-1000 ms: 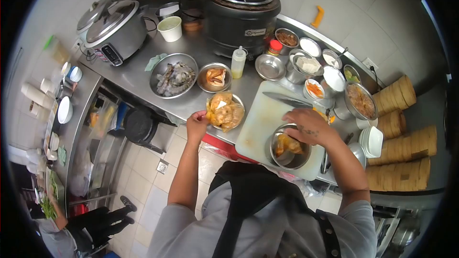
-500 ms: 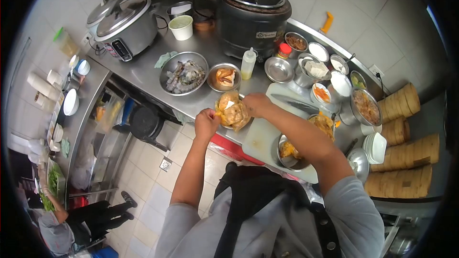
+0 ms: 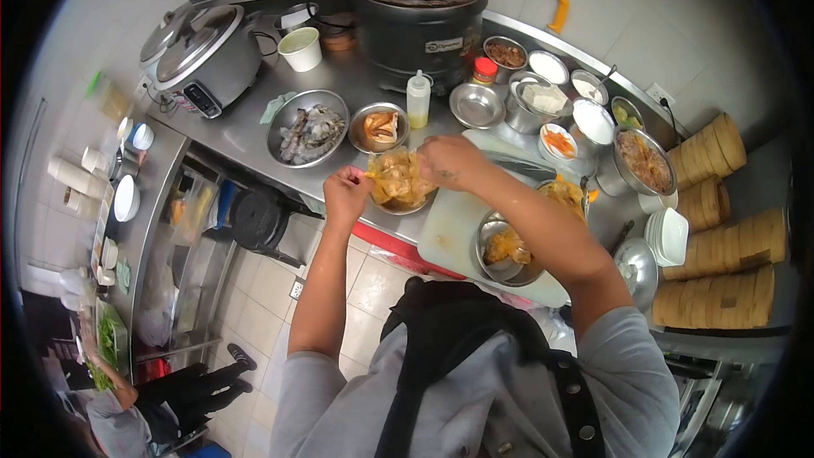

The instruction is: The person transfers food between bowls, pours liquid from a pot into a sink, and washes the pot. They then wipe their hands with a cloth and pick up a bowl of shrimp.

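My left hand [image 3: 346, 195] pinches the left edge of a thin orange plastic bag [image 3: 396, 179] that holds pale, lumpy food. On the bag's right side is my right hand [image 3: 449, 161], its fingers closed at the bag's edge. The bag rests over a small metal bowl at the counter's front edge. To the right, a metal bowl [image 3: 489, 267] with orange food and a ladle-like shape stands on the pale cutting board [image 3: 443, 225]. A knife [image 3: 519, 163] lies across the board's far part, partly behind my right forearm.
Behind the bag are a bowl of shrimp [image 3: 310, 129], a smaller food bowl [image 3: 378, 128], a squeeze bottle [image 3: 418, 100] and a black soup pot [image 3: 420, 30]. Bamboo steamers [image 3: 716, 309] are stacked at right. Another person [image 3: 182, 399] works at lower left.
My right hand has moved left from the metal bowl on the board to the bag. The bag's mouth is now spread between both hands, and the white patch on it no longer shows.
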Tool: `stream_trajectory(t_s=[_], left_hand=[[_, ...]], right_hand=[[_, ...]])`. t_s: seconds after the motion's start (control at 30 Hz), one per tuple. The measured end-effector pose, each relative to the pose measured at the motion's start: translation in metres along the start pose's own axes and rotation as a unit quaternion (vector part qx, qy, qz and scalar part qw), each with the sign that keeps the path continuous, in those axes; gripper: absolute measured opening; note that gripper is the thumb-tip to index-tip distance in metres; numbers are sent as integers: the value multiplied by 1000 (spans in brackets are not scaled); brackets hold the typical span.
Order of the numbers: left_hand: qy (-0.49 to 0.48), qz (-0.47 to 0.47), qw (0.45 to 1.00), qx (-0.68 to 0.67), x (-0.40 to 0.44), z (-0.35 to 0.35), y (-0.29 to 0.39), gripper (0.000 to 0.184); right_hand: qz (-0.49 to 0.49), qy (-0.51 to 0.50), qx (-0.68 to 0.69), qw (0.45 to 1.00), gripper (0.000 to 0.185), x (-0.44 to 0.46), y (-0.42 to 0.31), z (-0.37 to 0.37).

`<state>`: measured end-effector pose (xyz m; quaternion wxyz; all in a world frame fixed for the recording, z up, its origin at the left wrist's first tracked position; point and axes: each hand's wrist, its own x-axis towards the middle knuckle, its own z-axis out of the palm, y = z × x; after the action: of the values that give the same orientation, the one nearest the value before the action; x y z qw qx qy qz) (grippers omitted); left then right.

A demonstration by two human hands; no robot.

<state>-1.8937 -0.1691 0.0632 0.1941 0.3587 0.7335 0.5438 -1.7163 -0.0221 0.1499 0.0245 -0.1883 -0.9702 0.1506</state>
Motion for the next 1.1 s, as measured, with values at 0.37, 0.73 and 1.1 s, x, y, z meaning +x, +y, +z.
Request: stream_trajectory(t_s=[0.37,0.73,1.1], left_hand=[[-46,48,997,-44,0,22,26,5],[-279,63,929,-233,-53,62,161,8],[-163,163,973,2,-71,87,66,20]], right_hand=[[-2,142,57,988,9,-136,-9,-121],[161,188,72,966,18,-231,33,-113],[117,154,162,968,20,-185,24,-114]])
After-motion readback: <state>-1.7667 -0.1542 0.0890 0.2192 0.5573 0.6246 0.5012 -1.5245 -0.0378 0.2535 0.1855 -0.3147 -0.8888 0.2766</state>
